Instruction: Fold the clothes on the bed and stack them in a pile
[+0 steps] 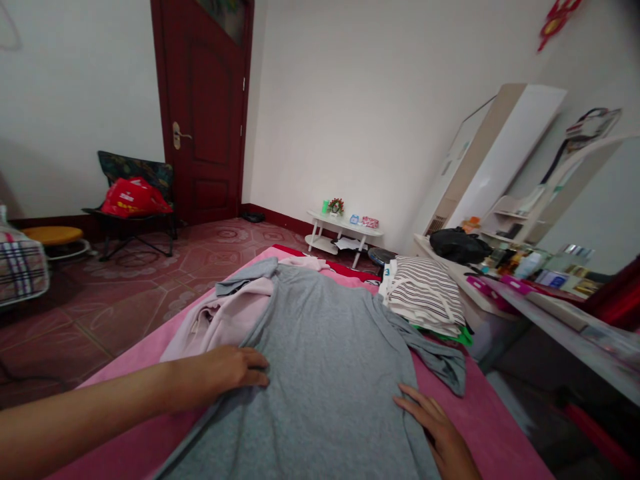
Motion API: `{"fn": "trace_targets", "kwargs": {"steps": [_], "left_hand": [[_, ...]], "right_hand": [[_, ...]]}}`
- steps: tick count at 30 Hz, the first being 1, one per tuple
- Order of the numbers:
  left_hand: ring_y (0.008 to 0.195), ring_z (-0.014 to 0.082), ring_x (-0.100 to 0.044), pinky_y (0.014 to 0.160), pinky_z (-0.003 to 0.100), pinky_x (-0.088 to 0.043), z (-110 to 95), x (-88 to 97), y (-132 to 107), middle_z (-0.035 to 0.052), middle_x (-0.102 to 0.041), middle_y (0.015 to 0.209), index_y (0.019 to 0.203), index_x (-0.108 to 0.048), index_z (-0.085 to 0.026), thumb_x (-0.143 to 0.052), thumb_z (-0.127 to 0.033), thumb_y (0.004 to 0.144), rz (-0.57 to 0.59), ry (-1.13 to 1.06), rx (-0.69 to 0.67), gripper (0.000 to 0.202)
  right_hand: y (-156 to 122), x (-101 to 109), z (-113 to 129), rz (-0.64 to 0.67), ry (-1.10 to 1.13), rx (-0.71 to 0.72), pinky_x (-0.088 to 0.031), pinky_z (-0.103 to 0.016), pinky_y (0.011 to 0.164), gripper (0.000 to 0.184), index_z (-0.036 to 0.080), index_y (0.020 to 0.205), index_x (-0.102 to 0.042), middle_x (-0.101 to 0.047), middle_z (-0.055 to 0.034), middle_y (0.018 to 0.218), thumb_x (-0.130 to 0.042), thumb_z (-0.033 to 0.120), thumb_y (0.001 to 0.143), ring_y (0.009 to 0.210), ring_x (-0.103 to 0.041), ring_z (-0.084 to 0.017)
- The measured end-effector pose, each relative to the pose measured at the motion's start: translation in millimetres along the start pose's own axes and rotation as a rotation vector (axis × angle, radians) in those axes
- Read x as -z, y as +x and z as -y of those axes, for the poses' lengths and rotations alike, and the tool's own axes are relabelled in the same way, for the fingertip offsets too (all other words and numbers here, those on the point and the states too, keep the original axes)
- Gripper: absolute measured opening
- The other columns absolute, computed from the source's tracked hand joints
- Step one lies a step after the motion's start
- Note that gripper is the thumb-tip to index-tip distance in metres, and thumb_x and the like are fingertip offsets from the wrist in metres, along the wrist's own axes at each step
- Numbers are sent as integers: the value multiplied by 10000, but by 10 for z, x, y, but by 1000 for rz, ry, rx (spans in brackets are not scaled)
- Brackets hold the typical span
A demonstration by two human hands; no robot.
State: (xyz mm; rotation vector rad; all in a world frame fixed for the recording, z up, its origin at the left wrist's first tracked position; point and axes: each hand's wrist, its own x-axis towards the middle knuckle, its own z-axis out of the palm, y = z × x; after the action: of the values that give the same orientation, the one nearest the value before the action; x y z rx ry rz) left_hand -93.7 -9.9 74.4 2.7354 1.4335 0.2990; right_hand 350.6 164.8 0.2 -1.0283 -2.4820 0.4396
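A grey short-sleeved shirt [325,347] lies spread over the pink bed cover [500,427], its sleeves reaching out at the far end. On the shirt's left edge rests my left hand [225,377], fingers stretched over the fabric. My right hand [433,423] touches the right edge with its fingers apart. Pale pink clothing [230,317] lies partly beneath the shirt on the left. Beyond the right sleeve sits a stack of folded clothes, with a striped garment [425,293] on top.
To the right runs a dressing table [500,300] crowded with bottles and a black bag [460,245]. A low white table [345,225] stands by the far wall. On the left, a folding chair [137,167] holds a red bag [135,198] near the dark red door [207,113].
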Motion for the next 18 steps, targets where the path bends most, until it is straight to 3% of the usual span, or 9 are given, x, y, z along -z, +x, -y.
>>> {"fn": "trace_targets", "kwargs": {"steps": [7, 12, 15, 18], "left_hand": [[823, 176, -569, 726, 259, -405, 98, -71, 193, 31, -622, 857, 826, -570, -213, -462, -112, 860, -6, -105, -3, 152], [841, 201, -554, 801, 301, -378, 106, -142, 294, 30, -617, 845, 858, -528, -212, -506, -104, 801, -2, -64, 35, 124], [816, 190, -569, 756, 281, -380, 14, -3, 333, 23, -615, 830, 888, -517, -211, -471, -112, 833, 1, -92, 118, 122], [792, 177, -585, 726, 263, -381, -176, 349, 321, 6, -621, 810, 873, -517, -215, -467, -124, 844, 27, -103, 158, 108]], "right_hand": [[15, -18, 21, -8, 24, -31, -412, -434, 1007, 431, 338, 1171, -659, -555, -48, 1333, -472, 256, 792, 1215, -511, -250], [36, -39, 27, -34, 79, -31, -418, -447, 985, 400, 327, 1140, -679, -582, -67, 1300, -486, 286, 791, 1180, -531, -263], [31, 42, 133, -84, 151, -37, -421, -444, 966, 327, 268, 1031, -723, -637, -99, 1202, -529, 330, 776, 1113, -565, -278], [-29, 263, 408, -113, 249, -82, -468, -373, 862, 255, 221, 874, -710, -685, -93, 994, -525, 382, 804, 953, -609, -257]]}}
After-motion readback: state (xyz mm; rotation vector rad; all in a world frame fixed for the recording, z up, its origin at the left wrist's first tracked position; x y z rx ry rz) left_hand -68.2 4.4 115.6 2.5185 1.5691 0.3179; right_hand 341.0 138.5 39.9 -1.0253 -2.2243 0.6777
